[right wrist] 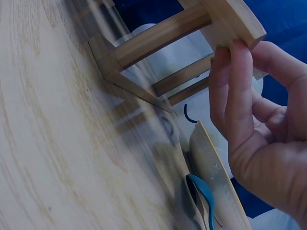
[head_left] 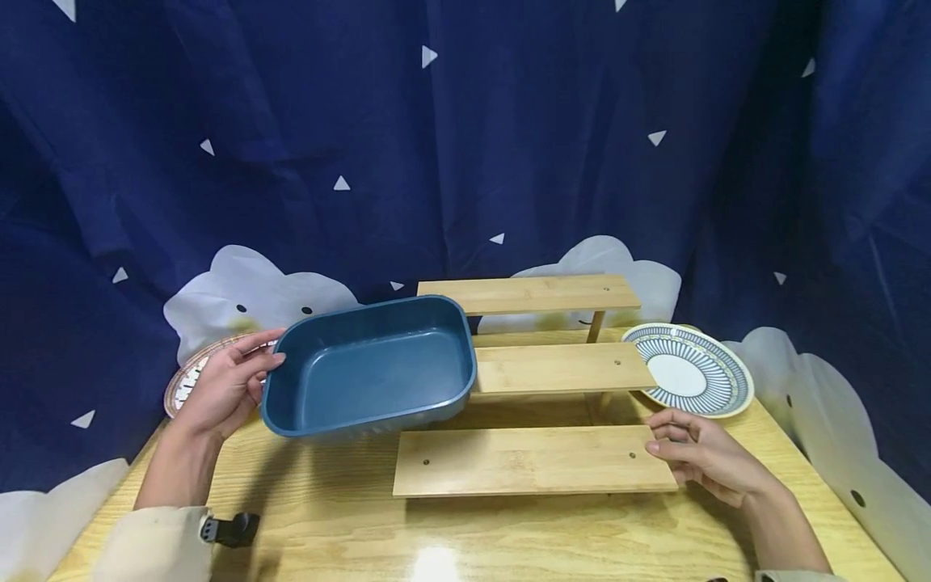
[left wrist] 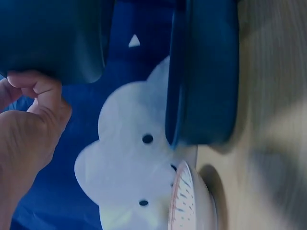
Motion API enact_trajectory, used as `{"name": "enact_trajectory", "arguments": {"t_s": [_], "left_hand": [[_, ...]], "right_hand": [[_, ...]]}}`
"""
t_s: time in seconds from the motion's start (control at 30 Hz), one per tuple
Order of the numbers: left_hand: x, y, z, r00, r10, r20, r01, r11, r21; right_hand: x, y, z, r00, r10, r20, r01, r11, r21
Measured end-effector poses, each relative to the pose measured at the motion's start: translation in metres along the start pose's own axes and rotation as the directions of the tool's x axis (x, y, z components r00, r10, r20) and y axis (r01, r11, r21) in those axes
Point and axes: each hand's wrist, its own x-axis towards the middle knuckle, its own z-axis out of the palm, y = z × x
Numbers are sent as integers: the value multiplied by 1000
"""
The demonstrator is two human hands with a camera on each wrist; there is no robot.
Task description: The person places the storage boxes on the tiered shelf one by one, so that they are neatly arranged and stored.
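Note:
My left hand (head_left: 231, 376) grips the left end of a dark blue rectangular plastic basin (head_left: 385, 368), tilted and raised above the table, with the thumb over its rim. In the left wrist view a second dark blue basin (left wrist: 208, 76) stands on the table beneath it; the raised one hides it from the head view. A three-tier wooden rack (head_left: 534, 461) stands at the centre. At the right end of its lowest board, my right hand (head_left: 713, 457) pinches the wood between thumb and fingers.
A blue-striped plate (head_left: 687, 370) lies behind my right hand. Beside it, the right wrist view shows a teal spoon-like piece (right wrist: 204, 189). A red-rimmed patterned dish (head_left: 187, 388) is partly hidden by my left hand. A dark blue curtain (head_left: 465, 145) hangs behind the wooden table (head_left: 334, 533).

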Motion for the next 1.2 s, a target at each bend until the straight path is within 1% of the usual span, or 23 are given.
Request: {"name": "enact_trajectory", "arguments": {"t_s": [0.2, 0.37, 0.47, 0.57, 0.7, 0.8, 0.9, 1.0, 1.1, 1.2], "left_hand": [[17, 1, 19, 999, -43, -14, 43, 999, -9], [26, 1, 31, 997, -80, -14, 79, 997, -23], [30, 2, 38, 996, -93, -17, 92, 995, -35], [34, 4, 45, 994, -103, -18, 103, 994, -19], [42, 5, 56, 993, -118, -9, 118, 993, 9], [50, 6, 66, 993, -121, 5, 121, 992, 29], [57, 7, 76, 992, -121, 25, 119, 989, 92], [65, 9, 87, 993, -118, 24, 112, 978, 178], [71, 10, 97, 993, -116, 3, 111, 961, 255], [75, 9, 105, 993, -113, -16, 113, 952, 285]], "right_hand": [[0, 0, 0, 1000, -10, 5, 10, 1000, 3], [-1, -1, 1, 1000, -9, 10, 9, 1000, 6], [-1, -1, 2, 1000, 6, 0, -6, 1000, 3], [0, -2, 2, 1000, 17, -10, -17, 1000, -1], [-1, -1, 2, 1000, -1, -6, 1, 1000, -6], [-1, 0, 1, 1000, -3, -18, 3, 1000, -8], [0, -1, 1, 999, 5, -34, -6, 1000, -10], [-1, -1, 1, 1000, 2, -30, -2, 1000, -8], [-1, -1, 1, 1000, -1, -24, 1, 1000, -10], [-1, 0, 1, 1000, 4, -24, -4, 1000, -12]]}}
